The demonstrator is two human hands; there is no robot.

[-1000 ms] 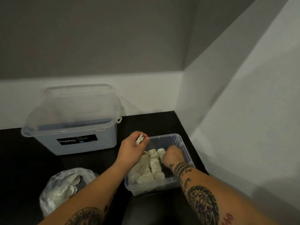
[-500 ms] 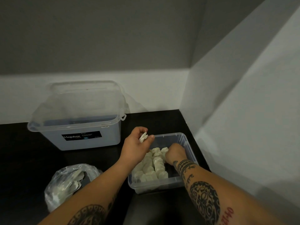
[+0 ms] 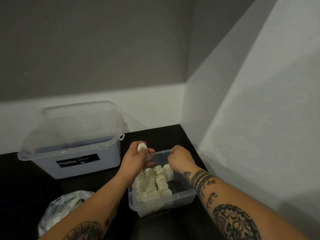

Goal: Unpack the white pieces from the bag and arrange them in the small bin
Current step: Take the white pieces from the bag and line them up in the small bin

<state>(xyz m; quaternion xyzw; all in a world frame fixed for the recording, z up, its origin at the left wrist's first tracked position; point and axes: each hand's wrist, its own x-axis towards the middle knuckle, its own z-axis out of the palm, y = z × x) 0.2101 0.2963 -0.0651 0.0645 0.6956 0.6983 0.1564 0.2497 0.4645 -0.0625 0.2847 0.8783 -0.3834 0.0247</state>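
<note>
Left hand (image 3: 138, 159) fingers curled round white pieces (image 3: 142, 147); right hand (image 3: 180, 158) fingers curled, grip unclear. Small bin (image 3: 183, 199) holds packed rows (image 3: 152, 185).

**Dim, soft corner view**

Hard-edged shade is covering the upper walls (image 3: 103, 49), while the lower band is catching brighter light. The black bench (image 3: 20, 179) is swallowing detail. The white pieces (image 3: 152, 184) are looking soft and grainy; straight lines are bowing slightly toward the edges.
</note>
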